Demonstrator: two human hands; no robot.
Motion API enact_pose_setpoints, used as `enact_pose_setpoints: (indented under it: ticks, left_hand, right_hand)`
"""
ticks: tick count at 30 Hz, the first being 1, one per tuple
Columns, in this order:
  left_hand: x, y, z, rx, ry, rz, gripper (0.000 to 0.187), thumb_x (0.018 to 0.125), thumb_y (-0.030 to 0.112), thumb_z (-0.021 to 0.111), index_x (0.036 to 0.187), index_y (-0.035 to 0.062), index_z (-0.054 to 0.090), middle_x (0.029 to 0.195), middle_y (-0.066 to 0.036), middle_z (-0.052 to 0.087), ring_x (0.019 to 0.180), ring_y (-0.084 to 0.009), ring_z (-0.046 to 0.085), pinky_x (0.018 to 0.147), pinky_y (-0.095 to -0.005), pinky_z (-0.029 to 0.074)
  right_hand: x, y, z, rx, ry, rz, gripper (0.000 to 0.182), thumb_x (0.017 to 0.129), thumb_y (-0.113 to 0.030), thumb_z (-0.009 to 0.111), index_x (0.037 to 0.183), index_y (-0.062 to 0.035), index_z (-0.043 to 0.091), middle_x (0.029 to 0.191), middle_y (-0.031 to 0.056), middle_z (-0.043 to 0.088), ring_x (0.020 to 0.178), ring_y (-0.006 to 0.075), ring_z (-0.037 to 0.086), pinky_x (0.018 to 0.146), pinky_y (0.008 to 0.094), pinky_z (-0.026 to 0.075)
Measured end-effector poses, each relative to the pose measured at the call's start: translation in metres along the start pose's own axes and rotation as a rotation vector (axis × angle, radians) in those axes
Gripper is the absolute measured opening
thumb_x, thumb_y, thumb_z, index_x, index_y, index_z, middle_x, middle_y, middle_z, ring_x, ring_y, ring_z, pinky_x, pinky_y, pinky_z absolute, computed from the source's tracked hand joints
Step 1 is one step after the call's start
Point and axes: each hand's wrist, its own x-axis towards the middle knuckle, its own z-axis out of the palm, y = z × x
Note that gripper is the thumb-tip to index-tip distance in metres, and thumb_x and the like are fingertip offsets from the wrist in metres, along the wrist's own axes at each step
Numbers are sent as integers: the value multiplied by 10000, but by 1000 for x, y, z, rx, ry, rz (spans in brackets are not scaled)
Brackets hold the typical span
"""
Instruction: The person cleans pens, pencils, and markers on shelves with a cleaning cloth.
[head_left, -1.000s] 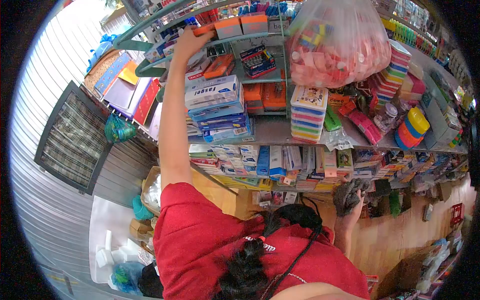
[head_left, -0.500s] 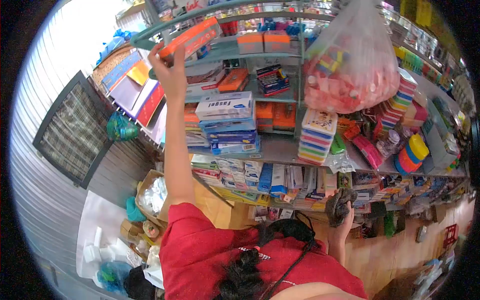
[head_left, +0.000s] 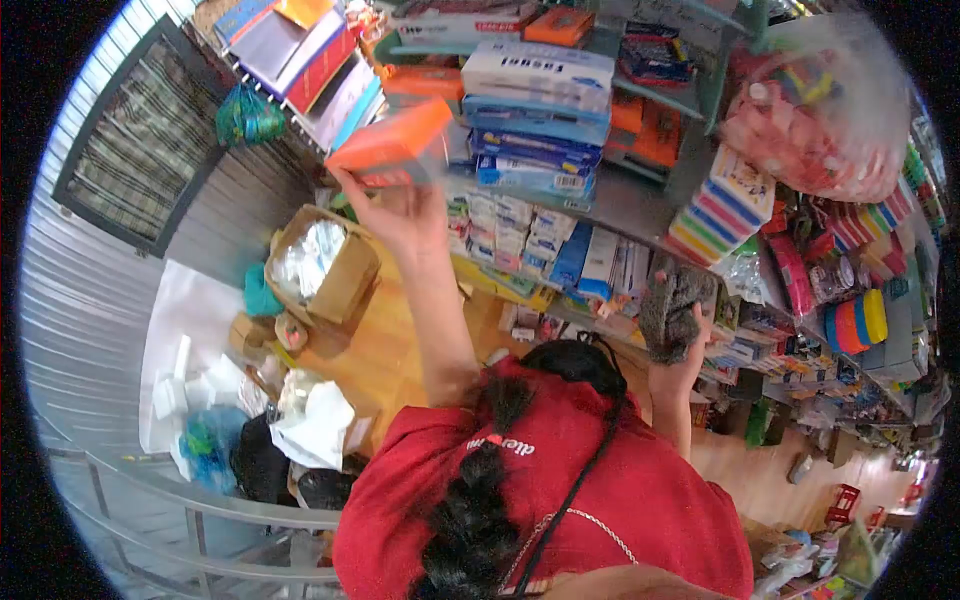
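My left hand [head_left: 405, 215] is closed round the lower side of an orange and white box [head_left: 395, 145], which is tilted in front of the shelves. Right beside that box rises a stack of blue and white boxes [head_left: 540, 130], the top one marked "Fasgel". A crumpled dark grey cloth [head_left: 670, 308] is bunched in my right hand [head_left: 693, 350], in front of the lower shelf; it hides part of the fingers. More orange boxes [head_left: 645, 130] sit on the shelf behind the stack.
A clear bag of pink items [head_left: 815, 125] hangs at the upper right. Beneath it stand stacked colourful boxes [head_left: 725, 205]. On the floor at left is an open cardboard box [head_left: 345, 275] with plastic inside. A metal railing [head_left: 240, 510] crosses the lower left.
My left hand has brought the orange box down from the upper shelf. The view has tilted downward. The cloth stays in my right hand.
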Motion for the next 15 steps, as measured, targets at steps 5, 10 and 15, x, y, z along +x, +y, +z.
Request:
enact_pose_setpoints:
  ticks: [5,10,15]
  left_hand:
    - [19,21,-40,-42,-291,-274,311,806,231,518,1051,39,522,982,-81,529,907,-205,509,786,-316,428]
    - [22,26,-36,227,-323,-326,434,812,360,500,1117,53,462,974,-111,486,920,-216,467,788,-313,414]
    - [7,4,-27,664,-98,-341,547,818,513,424,1101,46,455,980,-112,526,908,-237,516,807,-386,425]
  right_hand:
    - [1,17,25,125,-47,74,503,876,-341,373,1273,-38,316,1272,148,387,1163,276,390,963,391,328]
    - [9,37,38,-163,-11,-100,470,841,-270,475,1232,-27,379,1259,152,404,1130,287,421,930,363,343]
    - [34,33,137,-688,-433,-612,439,795,-155,506,1222,-76,441,1288,183,370,1200,309,354,976,371,283]
